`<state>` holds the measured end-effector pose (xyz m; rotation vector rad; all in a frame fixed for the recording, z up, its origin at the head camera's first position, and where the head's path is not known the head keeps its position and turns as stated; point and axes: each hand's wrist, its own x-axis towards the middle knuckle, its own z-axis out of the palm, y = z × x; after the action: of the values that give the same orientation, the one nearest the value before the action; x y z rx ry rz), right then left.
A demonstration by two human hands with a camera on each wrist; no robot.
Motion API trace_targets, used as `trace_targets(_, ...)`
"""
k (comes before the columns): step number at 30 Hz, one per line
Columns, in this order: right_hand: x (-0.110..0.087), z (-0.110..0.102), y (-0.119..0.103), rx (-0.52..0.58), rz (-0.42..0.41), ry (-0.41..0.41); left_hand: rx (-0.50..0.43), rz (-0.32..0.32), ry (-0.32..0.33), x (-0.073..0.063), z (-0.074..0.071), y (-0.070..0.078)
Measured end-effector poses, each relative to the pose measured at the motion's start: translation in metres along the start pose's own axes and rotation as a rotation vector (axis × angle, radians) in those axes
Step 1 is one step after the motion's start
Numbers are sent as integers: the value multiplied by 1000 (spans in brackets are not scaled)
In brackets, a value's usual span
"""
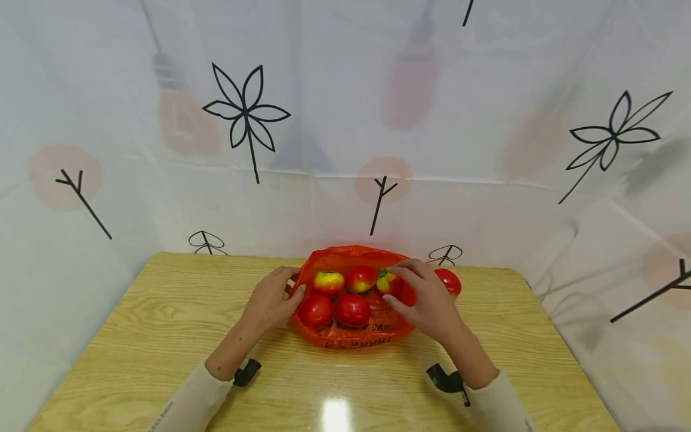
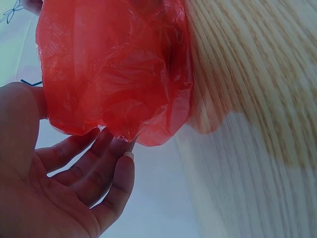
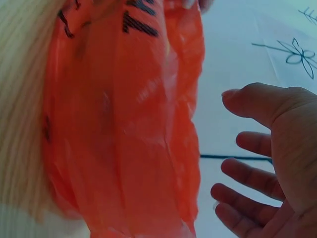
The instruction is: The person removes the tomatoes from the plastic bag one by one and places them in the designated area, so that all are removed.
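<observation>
An orange-red plastic bag (image 1: pixel 345 343) lies on the table with its mouth spread wide. Inside it are two glossy red fruits (image 1: pixel 353 310) at the front, with several red-and-yellow fruits (image 1: pixel 329 283) behind, one with a green leaf. My left hand (image 1: pixel 272 298) holds the bag's left edge; in the left wrist view its fingers curve under the bag (image 2: pixel 114 64), and the thumb tip is hidden by plastic. Over the bag's right side, my right hand (image 1: pixel 429 300) hovers with fingers parted and bent. The right wrist view shows that hand (image 3: pixel 282 158) apart from the bag, holding nothing.
Another red fruit (image 1: pixel 448 282) sits on the wooden table (image 1: pixel 178 336), outside the bag and beyond my right hand. A patterned white cloth (image 1: pixel 335 120) hangs behind the table's back edge. Dark straps (image 1: pixel 445 379) show at both wrists.
</observation>
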<state>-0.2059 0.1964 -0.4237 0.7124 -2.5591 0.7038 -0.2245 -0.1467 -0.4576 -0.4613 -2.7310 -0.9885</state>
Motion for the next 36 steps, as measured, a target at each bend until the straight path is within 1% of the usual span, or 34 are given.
trace_targets(5,-1,7,-6,-8,-24,-30,2,-11,-6,0,-1,2)
trace_targets(11,-2,15,-6,-3,-5,-63,0,-20,-13,-1,-1,3)
trace_targets(19,1,24,-2,-55,2,-74,0,-9,-8,0,-1,3)
trace_targets(22,4,27,-3,-79,40,-80,-4,-5,-7,0,-1,2)
trace_targets(29,10,32,-3,-135,167,-117,-1,1,-3,1,-1,2)
trace_targets(31,12,33,-3,-141,199,-135,-1,6,1,1,-1,1)
trace_targets(36,16,38,-2,-142,248,-188,7,10,1,1,0,1)
